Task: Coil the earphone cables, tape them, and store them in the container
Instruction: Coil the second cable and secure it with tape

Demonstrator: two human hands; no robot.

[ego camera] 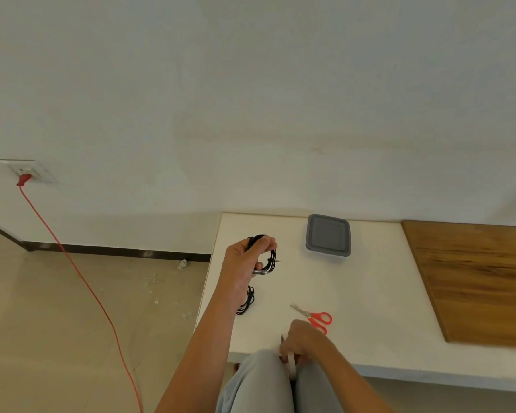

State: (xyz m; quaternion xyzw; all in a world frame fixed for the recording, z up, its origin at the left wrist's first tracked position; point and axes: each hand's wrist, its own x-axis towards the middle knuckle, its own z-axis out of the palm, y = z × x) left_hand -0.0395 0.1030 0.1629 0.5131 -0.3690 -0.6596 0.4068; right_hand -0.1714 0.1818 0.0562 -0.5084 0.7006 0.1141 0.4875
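Observation:
My left hand [246, 263] grips a coil of black earphone cable [271, 257] above the left part of the white table [370, 293]; the jack plug sticks out to the right. A second black cable bundle [247, 301] lies on the table just under my left wrist. At the table's front edge, between my knees, my right hand [303, 339] holds a roll of pale tape [292, 365]. The container [328, 235], with a grey lid on it, stands at the back of the table.
Red-handled scissors [315, 317] lie on the table just beyond my right hand. A wooden board [474, 278] covers the table's right side. A red cord [81, 275] runs from a wall socket [27, 171] down across the tiled floor on the left.

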